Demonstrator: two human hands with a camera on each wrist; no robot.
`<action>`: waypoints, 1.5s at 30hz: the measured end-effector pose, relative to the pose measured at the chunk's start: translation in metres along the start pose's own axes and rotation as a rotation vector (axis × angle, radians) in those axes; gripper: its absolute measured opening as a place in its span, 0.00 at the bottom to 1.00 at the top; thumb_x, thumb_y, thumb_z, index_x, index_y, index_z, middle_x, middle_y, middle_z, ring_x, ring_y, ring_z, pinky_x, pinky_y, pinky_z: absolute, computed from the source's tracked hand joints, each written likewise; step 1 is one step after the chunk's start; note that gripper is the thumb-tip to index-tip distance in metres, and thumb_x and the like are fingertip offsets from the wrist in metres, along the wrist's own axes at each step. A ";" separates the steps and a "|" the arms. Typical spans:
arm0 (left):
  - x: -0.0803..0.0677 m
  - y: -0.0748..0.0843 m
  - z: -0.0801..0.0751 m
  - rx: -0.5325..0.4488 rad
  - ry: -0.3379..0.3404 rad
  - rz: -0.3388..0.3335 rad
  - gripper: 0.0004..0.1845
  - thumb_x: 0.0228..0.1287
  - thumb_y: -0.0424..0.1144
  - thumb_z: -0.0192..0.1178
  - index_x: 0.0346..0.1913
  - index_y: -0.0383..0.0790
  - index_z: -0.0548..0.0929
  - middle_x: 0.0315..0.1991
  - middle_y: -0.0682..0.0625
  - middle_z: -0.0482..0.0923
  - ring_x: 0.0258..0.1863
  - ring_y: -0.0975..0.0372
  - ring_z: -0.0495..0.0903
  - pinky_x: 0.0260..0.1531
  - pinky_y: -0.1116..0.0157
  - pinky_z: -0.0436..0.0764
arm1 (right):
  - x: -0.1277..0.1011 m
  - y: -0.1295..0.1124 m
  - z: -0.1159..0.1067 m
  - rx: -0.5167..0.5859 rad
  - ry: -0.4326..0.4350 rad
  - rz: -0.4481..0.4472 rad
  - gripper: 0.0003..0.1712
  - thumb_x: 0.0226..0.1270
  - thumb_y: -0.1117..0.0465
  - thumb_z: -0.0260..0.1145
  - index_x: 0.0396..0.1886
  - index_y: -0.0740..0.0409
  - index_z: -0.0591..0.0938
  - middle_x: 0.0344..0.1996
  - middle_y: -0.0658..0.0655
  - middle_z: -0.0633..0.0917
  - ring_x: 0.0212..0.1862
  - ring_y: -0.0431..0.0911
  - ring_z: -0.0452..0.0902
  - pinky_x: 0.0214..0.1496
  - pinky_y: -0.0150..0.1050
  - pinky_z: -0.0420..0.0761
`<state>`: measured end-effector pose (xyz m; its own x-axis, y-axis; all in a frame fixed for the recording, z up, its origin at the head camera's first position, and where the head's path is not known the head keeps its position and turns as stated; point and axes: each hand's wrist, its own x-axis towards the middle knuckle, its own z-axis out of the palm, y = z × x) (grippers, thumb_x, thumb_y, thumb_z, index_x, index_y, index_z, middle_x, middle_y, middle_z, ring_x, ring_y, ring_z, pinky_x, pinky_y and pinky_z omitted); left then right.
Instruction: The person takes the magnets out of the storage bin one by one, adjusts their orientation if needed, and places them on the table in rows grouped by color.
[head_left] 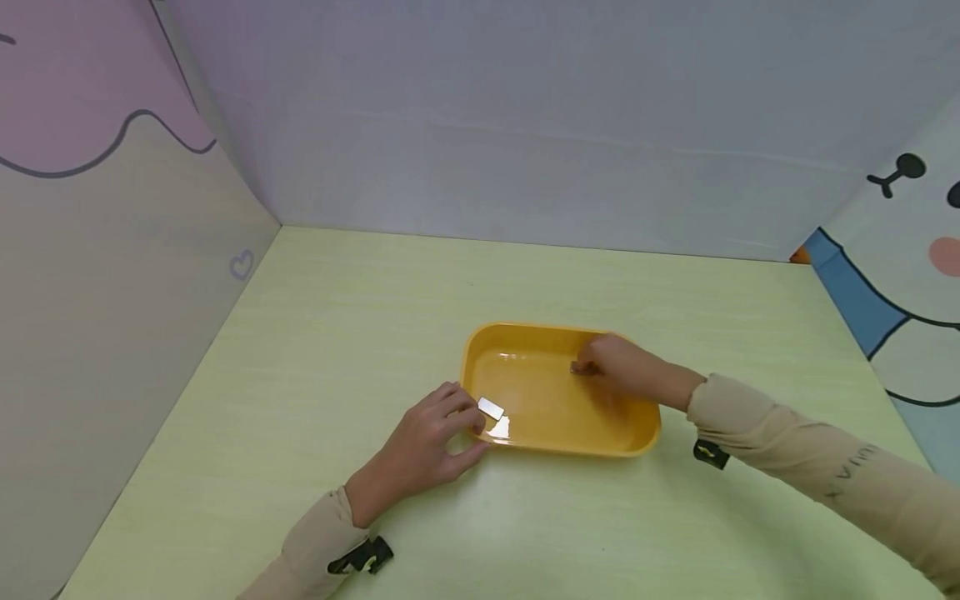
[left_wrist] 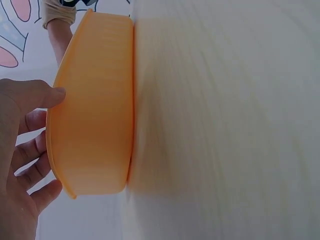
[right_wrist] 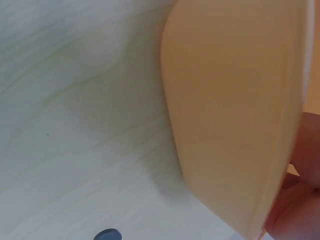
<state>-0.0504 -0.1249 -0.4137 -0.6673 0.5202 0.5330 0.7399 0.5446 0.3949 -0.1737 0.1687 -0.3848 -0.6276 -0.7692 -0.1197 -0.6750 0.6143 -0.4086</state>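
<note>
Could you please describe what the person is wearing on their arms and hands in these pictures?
Both hands, the left hand and the right hand, are bare. Each arm wears a snug beige sleeve ending at the wrist; the right one carries small dark lettering. A black strap clip sits under the left wrist, and another under the right.

A shallow yellow tray (head_left: 558, 433) sits flat at centre frame, a small silvery plate (head_left: 491, 408) tilted over its lower-left rim.

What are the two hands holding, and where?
The left hand pinches a small shiny plate by its end at the tray rim. The right hand pinches something small, unclear.
</note>
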 end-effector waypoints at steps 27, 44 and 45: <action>-0.001 -0.001 -0.003 0.011 -0.007 -0.018 0.11 0.49 0.42 0.71 0.30 0.45 0.78 0.34 0.56 0.75 0.39 0.63 0.71 0.41 0.66 0.75 | 0.017 -0.008 0.009 0.011 -0.122 0.034 0.10 0.48 0.70 0.68 0.31 0.60 0.77 0.21 0.51 0.74 0.24 0.41 0.67 0.27 0.33 0.67; -0.002 -0.004 -0.004 0.025 -0.008 -0.009 0.11 0.50 0.42 0.70 0.30 0.45 0.78 0.34 0.56 0.74 0.39 0.63 0.71 0.42 0.65 0.74 | 0.018 -0.009 0.015 -0.005 -0.127 -0.047 0.09 0.50 0.72 0.62 0.28 0.55 0.76 0.20 0.47 0.70 0.25 0.40 0.65 0.29 0.34 0.66; -0.001 -0.004 -0.004 0.025 -0.008 -0.006 0.11 0.50 0.42 0.70 0.30 0.45 0.78 0.34 0.56 0.74 0.39 0.63 0.71 0.42 0.65 0.74 | 0.018 -0.008 0.015 0.013 -0.121 -0.049 0.09 0.51 0.73 0.63 0.28 0.55 0.76 0.20 0.47 0.70 0.25 0.40 0.65 0.29 0.33 0.66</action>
<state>-0.0523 -0.1304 -0.4135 -0.6728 0.5221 0.5242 0.7334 0.5639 0.3797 -0.1738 0.1477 -0.3970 -0.5424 -0.8141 -0.2076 -0.6979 0.5741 -0.4282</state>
